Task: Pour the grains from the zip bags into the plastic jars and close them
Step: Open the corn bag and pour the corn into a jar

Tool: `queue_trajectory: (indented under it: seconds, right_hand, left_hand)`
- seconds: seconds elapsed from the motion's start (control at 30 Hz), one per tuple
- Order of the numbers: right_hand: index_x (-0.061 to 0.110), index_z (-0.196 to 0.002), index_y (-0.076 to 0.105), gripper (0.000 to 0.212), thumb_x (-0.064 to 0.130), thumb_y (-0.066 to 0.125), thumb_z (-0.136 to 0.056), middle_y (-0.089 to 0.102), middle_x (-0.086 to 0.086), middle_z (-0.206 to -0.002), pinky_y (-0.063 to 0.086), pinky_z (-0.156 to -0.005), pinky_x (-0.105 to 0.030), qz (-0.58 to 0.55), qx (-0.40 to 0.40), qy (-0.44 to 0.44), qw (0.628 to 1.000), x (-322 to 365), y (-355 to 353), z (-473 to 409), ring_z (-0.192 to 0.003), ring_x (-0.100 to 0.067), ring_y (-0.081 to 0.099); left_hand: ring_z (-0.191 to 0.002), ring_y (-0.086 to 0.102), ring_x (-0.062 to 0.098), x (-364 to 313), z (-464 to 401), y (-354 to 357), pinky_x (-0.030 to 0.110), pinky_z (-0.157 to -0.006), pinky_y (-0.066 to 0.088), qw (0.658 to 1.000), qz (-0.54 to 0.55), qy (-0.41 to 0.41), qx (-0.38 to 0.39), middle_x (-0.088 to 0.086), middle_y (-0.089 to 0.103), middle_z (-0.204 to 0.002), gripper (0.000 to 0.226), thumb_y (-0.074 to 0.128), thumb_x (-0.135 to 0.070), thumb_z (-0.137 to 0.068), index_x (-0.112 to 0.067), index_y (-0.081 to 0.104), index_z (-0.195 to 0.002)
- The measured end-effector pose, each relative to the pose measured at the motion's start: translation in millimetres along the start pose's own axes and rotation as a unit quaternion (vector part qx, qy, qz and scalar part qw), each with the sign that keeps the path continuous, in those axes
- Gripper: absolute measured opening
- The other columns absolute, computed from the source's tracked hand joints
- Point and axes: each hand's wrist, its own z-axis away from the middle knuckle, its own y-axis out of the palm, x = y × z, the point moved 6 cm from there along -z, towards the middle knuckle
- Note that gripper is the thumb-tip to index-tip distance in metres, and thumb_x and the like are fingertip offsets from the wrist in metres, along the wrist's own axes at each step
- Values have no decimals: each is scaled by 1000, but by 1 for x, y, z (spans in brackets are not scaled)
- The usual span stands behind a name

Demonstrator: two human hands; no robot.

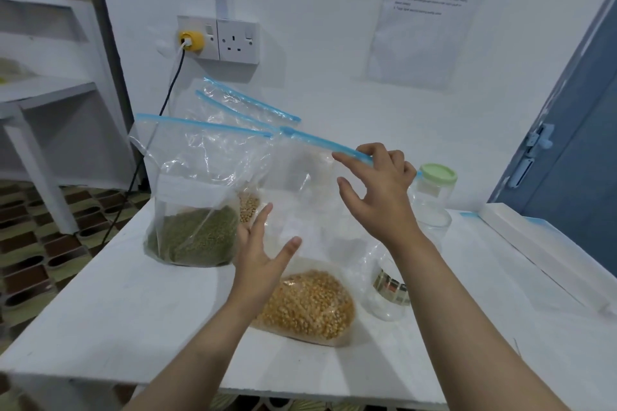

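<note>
Barely started: right hand pinches the corn bag zip, left hand open beside it (jars at 3 o'clock look empty).

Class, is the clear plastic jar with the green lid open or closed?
Closed: the green lid sits on the clear plastic jar.

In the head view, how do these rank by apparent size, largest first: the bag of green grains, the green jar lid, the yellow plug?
1. Bag of green grains, clearly largest.
2. Green jar lid.
3. Yellow plug, though it sits farther from the camera, so its place below the lid is unsure.
</note>
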Motion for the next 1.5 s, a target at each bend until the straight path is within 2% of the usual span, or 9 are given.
queue_trajectory:
  seconds: [0.17, 0.3, 0.37, 0.53, 0.7, 0.97, 1.27, 1.4, 1.5]
  right_hand:
    - [34, -125, 66, 37, 29, 59, -89, 51, -2, -118, 19, -88, -33, 1, -46, 42, 998, 2, -16, -1, -103, -23, 42]
    - [43, -120, 64, 36, 17, 60, -95, 47, 10, -102, 32, -96, -41, -107, -44, 116, 987, -2, -24, 9, -100, -5, 49]
    - [45, -121, 62, 39, 15, 58, -96, 49, 14, -98, 39, -102, -48, -173, -10, 158, 972, -2, -21, 14, -92, 6, 50]
    - [38, -145, 44, 47, 25, 50, -100, 55, 4, -120, 33, -107, -41, -94, 133, 178, 970, 12, -2, 20, -104, -11, 51]
    - [39, -142, 49, 49, 37, 59, -94, 54, 0, -126, 38, -103, -41, -76, 161, 182, 967, 17, 11, 6, -112, -20, 52]
    - [35, -136, 58, 50, 28, 72, -88, 57, 3, -97, 34, -70, -11, -162, 192, 173, 952, 19, 24, -16, -88, -11, 53]
    - [23, -144, 51, 51, 24, 65, -95, 39, 17, -80, 47, -84, -42, -126, 0, 158, 979, 15, 21, 15, -77, -12, 45]
    - [21, -145, 49, 54, 20, 66, -94, 39, 17, -83, 46, -79, -36, -124, -47, 139, 981, 20, 16, 26, -80, -10, 46]
    - [21, -145, 49, 55, 18, 67, -93, 39, 19, -84, 47, -78, -39, -120, -68, 127, 982, 27, 16, 34, -80, -8, 45]
  left_hand:
    - [-125, 34, 7, -20, -29, -20, 47, -115, 30, 998, -31, 54, -21, -20, 29, -115, 77, 71, -72, -68, -58, 37, -136]
    - [-115, 33, 7, -49, -52, -37, 36, -104, 26, 984, -122, 124, -39, -11, 32, -112, 86, 68, -69, -68, -41, 40, -145]
    - [-109, 29, 4, -59, -60, -43, 28, -92, 18, 971, -176, 153, -44, -10, 32, -111, 89, 67, -66, -68, -36, 39, -147]
    - [-106, 28, 4, -59, -66, -56, 26, -87, 15, 954, -236, 181, -39, -13, 31, -108, 93, 63, -77, -67, -35, 40, -147]
    - [-110, 29, 5, -51, -60, -60, 22, -90, 13, 957, -227, 177, -24, -15, 31, -108, 87, 67, -73, -70, -41, 38, -146]
    - [-113, 30, 7, -46, -62, -66, 22, -89, 13, 952, -239, 188, -19, -14, 33, -114, 84, 58, -76, -70, -43, 40, -145]
    - [-125, 34, 25, -4, -59, -85, 42, -104, 21, 923, -327, 187, -80, -3, 37, -136, 63, 51, -68, -82, -51, 40, -142]
    - [-140, 25, 31, 30, -43, -94, 59, -113, 16, 919, -356, 115, -123, 6, 33, -149, 64, 58, -61, -87, -52, 32, -145]
    - [-130, 33, 35, 45, -40, -90, 60, -111, 22, 921, -359, 117, -96, 13, 40, -135, 60, 45, -65, -87, -54, 30, -144]
